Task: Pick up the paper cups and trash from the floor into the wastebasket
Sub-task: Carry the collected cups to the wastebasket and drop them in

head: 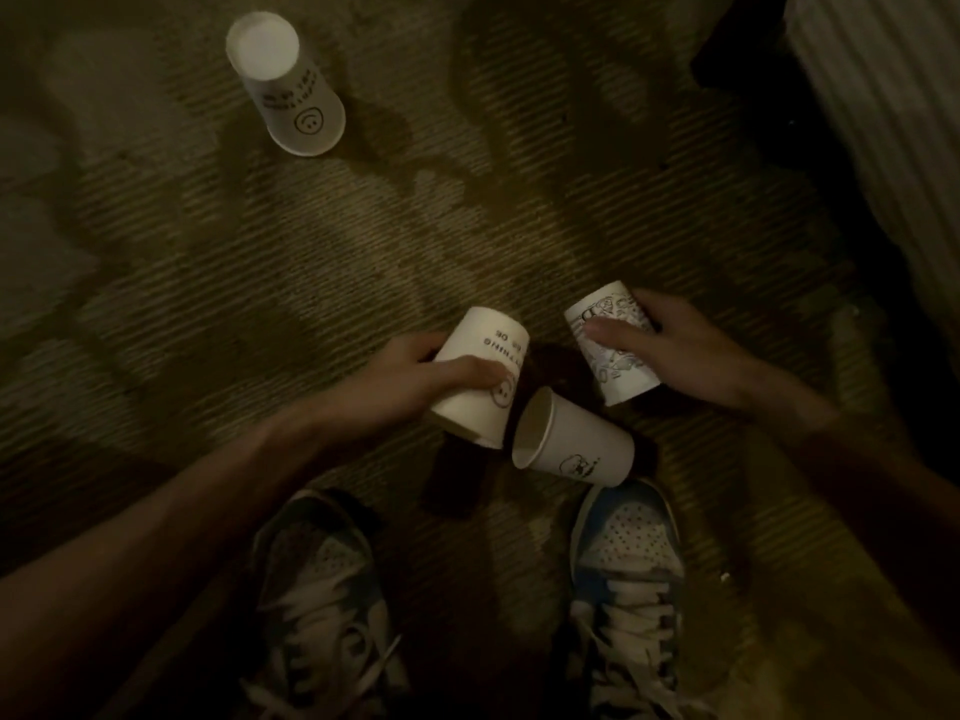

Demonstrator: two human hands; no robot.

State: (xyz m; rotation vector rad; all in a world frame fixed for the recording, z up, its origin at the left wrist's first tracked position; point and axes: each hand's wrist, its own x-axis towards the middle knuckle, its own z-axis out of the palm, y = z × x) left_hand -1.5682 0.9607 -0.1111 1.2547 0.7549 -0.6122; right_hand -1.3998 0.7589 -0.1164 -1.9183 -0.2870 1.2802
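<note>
left hand (415,376): bare, forearm bare to the frame edge | right hand (675,350): bare, forearm in shadow | left shoe (322,574): low lace-up sneaker, pale perforated toe, grey-blue panels, white laces | right shoe (628,553): matching, blue edging round white perforated toe, flat white laces

Both bare forearms extend downward; left hand (415,379) grips white lettered paper cup (488,335), right hand (680,350) grips white doodle-printed paper cup (623,381).

left hand (415,376): fingers hidden behind lettered cup (467,418) | right hand (675,350): fingertips hidden behind patterned cup (623,376) | far cup (291,90): print blurred, unreadable | shoes (628,574): heels cut by bottom edge | dark shape (452,480) lower centre: too dim to identify
</note>
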